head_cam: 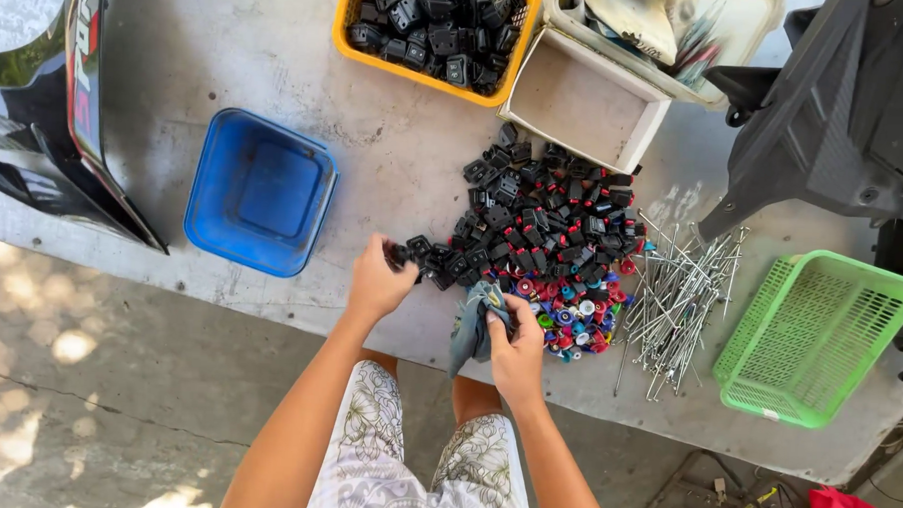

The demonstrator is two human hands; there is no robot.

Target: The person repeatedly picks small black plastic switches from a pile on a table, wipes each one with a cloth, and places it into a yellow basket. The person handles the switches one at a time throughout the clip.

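I am looking straight down at the worktop [228, 76] and my left hand [375, 281] is closing its grip on a small black part [402, 252], pinched at the fingertips right at the near-left fringe of the black pile [533, 217]. My right hand [516, 348] is clamping a grey-blue rag [472, 330], which is hanging off the worktop's near edge toward my lap. The relation that matters here: the part is lying at about ten o'clock from the rag, near it but not touching, with only a short gap between the two hands. The part is too small for me to read its long axis; it is sitting mostly hidden behind the fingers. The left hand is the nearer one to the black pile, whose bulk is spreading away at one to two o'clock from that grip. The right hand is sitting nearer the coloured caps [574, 318], just at its two o'clock, and the loose nails [675, 292] are lying farther out at three o'clock. The blue tub [261, 192] is standing at ten o'clock from the left hand, well apart, and the green basket [814, 337] is standing off at the far right.
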